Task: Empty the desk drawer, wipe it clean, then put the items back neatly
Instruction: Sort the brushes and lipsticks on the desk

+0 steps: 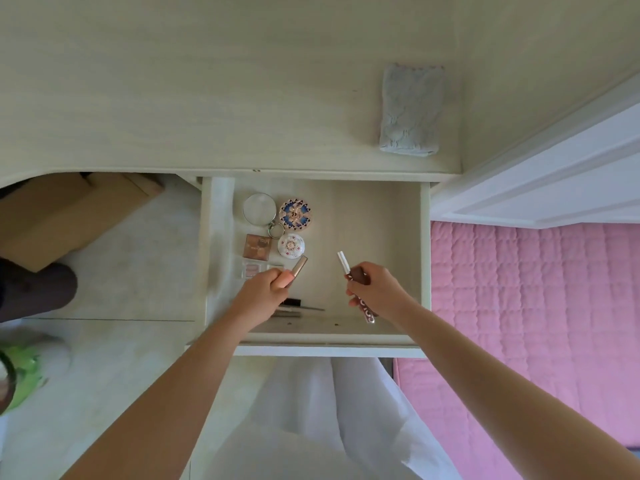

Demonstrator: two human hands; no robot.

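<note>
open drawer [398,216], compacts [295,212], mirror [259,208]

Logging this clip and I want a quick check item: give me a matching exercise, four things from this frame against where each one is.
Things:
1. grey cloth
2. pink-gold tube
3. brown tube
4. round mirror

Places:
A. held in the right hand
B. lying in the drawer, far left corner
C. folded on the desk top
D. held in the left hand

Pairs: 1-C, 2-D, 3-A, 4-B
</note>
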